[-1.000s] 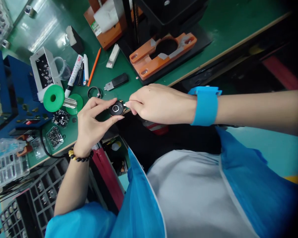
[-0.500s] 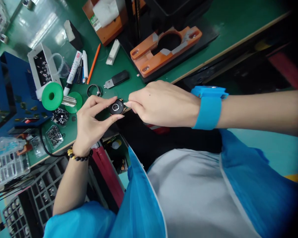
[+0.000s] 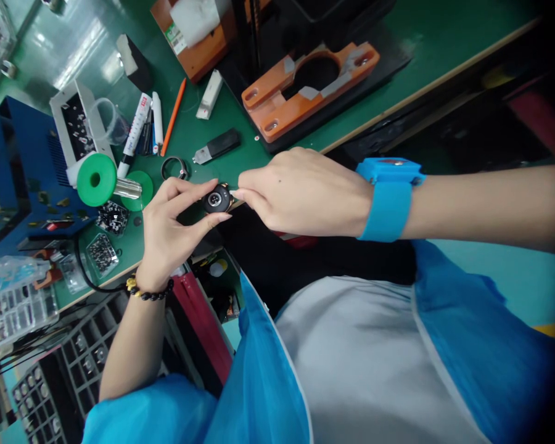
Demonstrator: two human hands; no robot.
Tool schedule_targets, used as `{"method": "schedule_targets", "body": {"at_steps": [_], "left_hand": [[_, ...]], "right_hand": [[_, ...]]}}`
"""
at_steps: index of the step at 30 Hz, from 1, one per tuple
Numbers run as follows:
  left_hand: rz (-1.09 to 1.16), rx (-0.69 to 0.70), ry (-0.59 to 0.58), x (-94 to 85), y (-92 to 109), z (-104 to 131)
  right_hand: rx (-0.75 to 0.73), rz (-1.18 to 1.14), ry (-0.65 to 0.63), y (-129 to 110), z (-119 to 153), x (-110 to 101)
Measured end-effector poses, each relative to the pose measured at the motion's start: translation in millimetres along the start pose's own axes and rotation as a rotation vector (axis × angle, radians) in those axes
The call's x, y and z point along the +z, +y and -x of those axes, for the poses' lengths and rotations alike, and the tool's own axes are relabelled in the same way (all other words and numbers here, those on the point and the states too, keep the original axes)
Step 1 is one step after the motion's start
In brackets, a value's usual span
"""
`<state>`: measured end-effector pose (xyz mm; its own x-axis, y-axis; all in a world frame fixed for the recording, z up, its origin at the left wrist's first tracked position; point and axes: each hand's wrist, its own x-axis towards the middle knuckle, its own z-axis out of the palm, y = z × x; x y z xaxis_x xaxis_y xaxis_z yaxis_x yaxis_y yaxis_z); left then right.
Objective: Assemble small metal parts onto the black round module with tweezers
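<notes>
A round black smartwatch body (image 3: 216, 198), its sensor side facing up and gold-coloured lugs at its edge, is at the table's front edge. My left hand (image 3: 169, 225) grips it by opposite sides between thumb and fingers. Close on its right side, my right hand (image 3: 277, 191) is closed in a pinch. A tiny pale tip shows between its fingertips and the watch, too small to name. Just beyond my left fingers lies a dark ring-shaped band (image 3: 174, 168). A black-handled cutter-like tool (image 3: 217, 147) lies beyond the watch.
An orange fixture (image 3: 309, 92) stands on a black base at the back right. A solder wire spool (image 3: 97, 179), markers (image 3: 136, 126), an orange pen (image 3: 173, 117) and a white box of small parts (image 3: 78, 126) are left. Compartment trays (image 3: 81, 351) stand below the table edge.
Both hands keep nearly the same hold on and beside the watch. The view has shifted very slightly, and my right wrist has turned a little.
</notes>
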<state>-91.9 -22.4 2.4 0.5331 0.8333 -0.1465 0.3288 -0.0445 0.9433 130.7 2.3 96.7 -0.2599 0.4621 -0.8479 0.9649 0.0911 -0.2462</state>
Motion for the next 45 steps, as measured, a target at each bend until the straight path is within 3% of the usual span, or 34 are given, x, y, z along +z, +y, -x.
{"method": "schedule_targets", "body": {"at_steps": [5,18,24,29,36,38,42,45], "left_hand": [[0.001,0.004,0.001,0.6,0,1],[-0.014,0.01,-0.001,1.0,1,0],[-0.016,0.016,0.017,1.7,1,3],[0.001,0.081,-0.019,1.6,3,5],[-0.001,0.108,-0.024,1.3,3,4],[0.005,0.105,-0.028,1.0,3,4],[0.005,0.106,-0.024,0.3,2,3],[0.017,0.108,-0.022,0.4,1,3]], "right_hand": [[0.005,-0.003,0.002,0,0,0],[0.086,-0.332,-0.123,6,-12,-8],[0.058,-0.258,-0.119,5,-10,-9],[0.069,-0.245,-0.213,4,1,-9],[0.242,-0.709,-0.324,3,1,-15],[0.263,-0.643,-0.298,0,2,-13],[0.15,-0.341,-0.155,-3,7,-3],[0.144,-0.378,-0.113,-3,10,1]]}}
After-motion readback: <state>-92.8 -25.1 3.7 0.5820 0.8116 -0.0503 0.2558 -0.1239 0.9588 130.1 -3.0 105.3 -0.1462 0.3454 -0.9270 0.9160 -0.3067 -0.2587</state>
